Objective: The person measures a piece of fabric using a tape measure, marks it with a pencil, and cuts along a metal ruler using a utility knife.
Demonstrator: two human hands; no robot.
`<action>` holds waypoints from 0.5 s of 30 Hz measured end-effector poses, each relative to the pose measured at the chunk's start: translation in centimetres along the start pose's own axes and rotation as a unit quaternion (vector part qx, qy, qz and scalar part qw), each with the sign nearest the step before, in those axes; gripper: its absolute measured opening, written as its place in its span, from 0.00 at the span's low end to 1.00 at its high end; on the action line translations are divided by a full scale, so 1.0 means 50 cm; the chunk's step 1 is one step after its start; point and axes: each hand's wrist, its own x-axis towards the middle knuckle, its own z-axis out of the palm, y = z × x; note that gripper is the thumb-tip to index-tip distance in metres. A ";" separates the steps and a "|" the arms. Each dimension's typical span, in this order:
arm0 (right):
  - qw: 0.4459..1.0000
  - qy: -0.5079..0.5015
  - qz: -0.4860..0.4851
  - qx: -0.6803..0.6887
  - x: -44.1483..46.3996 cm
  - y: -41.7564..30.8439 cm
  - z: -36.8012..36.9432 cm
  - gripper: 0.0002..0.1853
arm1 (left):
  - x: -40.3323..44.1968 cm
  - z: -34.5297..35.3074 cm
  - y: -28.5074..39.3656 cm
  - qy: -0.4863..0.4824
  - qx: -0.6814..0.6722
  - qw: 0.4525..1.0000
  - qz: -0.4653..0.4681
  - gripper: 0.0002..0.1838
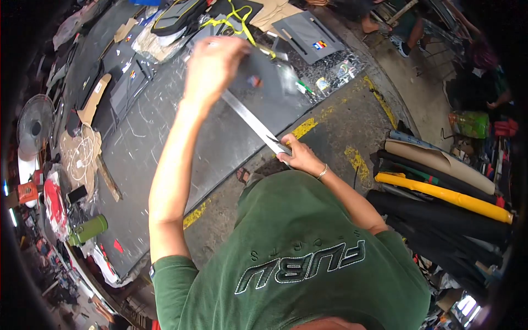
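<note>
My left hand (216, 63) is raised over the dark work table (165, 137). Motion smears its fingers, so their grip is unclear. Close beside it, a dark grey panel (275, 82) with a small coloured patch is also blurred by movement. My right hand (302, 157), at the table's near edge, is closed on the near end of a long steel ruler (250, 118). The ruler slants up and left across the table, and its far end passes beneath my left wrist. Farther back lies another grey panel (313, 47) with a coloured, flag-like label.
Yellow straps (236, 19) and a black bag (179, 16) lie at the back. To the left are cardboard pieces (82, 151), a wooden stick (109, 177), a green bottle (88, 230) and a fan (36, 126). Material rolls, one yellow (440, 193), lie right. Another person's leg (410, 36) shows at upper right.
</note>
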 end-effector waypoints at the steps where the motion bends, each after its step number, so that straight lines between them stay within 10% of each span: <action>1: 1.000 0.001 0.008 0.018 0.000 -0.008 -0.001 0.30 | 0.001 -0.063 0.002 0.026 -0.025 0.998 -0.043 0.10; 6: 0.973 0.207 -0.027 -0.102 -0.015 0.028 -0.026 0.20 | -0.134 -0.125 -0.041 0.319 -0.188 0.861 -0.348 0.15; 13: 0.932 0.334 -0.037 -0.138 -0.094 0.131 -0.219 0.11 | -0.394 0.171 -0.012 0.258 -0.191 0.687 -0.651 0.32; 15: 0.917 0.357 0.004 -0.179 -0.112 0.156 -0.261 0.12 | -0.440 0.196 0.015 0.141 -0.251 0.729 -0.621 0.37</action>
